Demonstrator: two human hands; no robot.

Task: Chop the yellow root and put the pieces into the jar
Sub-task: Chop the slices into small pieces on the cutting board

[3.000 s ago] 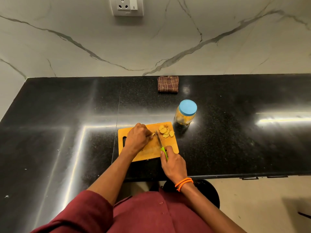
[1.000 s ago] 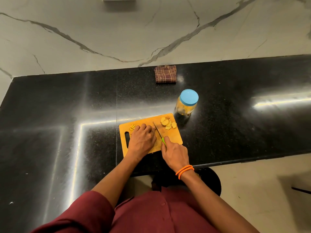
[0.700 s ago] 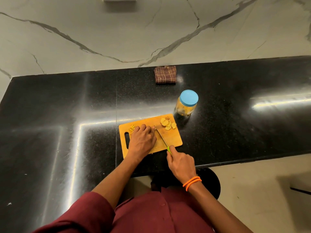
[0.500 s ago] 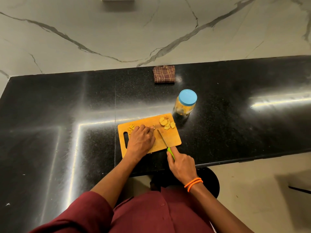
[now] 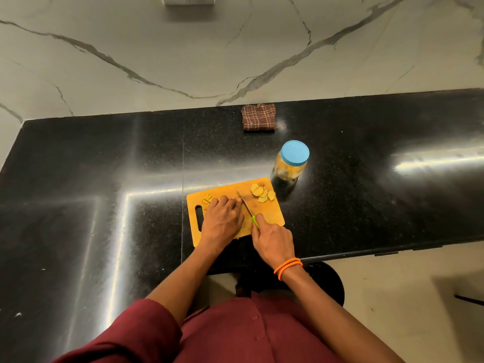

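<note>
Since half a second ago the right hand point(image 5: 272, 241) has pushed the knife point(image 5: 246, 207) forward again, so its blade now lies close against the left hand's fingertips point(image 5: 237, 203) instead of standing a little clear of them to the right. That right hand is curled round the green handle, index finger stretched along the top. The left hand point(image 5: 222, 221) sits knuckles-up just left of centre on the cutting board point(image 5: 272, 218), fingers bent down over what I take to be the uncut yellow root; the root itself is hidden under them, so I cannot tell how much remains.

Cut slices point(image 5: 260, 193) lie in a loose heap at the board's upper right corner, and a few smaller bits point(image 5: 207, 199) lie near its upper left. The jar point(image 5: 290, 163) stands just beyond the board's upper right corner with its blue lid point(image 5: 295, 152) on; yellow pieces show through its side.

Judging by the clean flat slices, the root is firm and light, likely to roll or skid on the board, so it wants pinning from above with fingertips tucked back from the blade. The slices are thin and small, better scooped together than picked singly. The jar looks smooth-sided, so hold its body while unscrewing the lid.

A checked cloth point(image 5: 258, 117) lies folded at the back of the black counter point(image 5: 104, 166).
</note>
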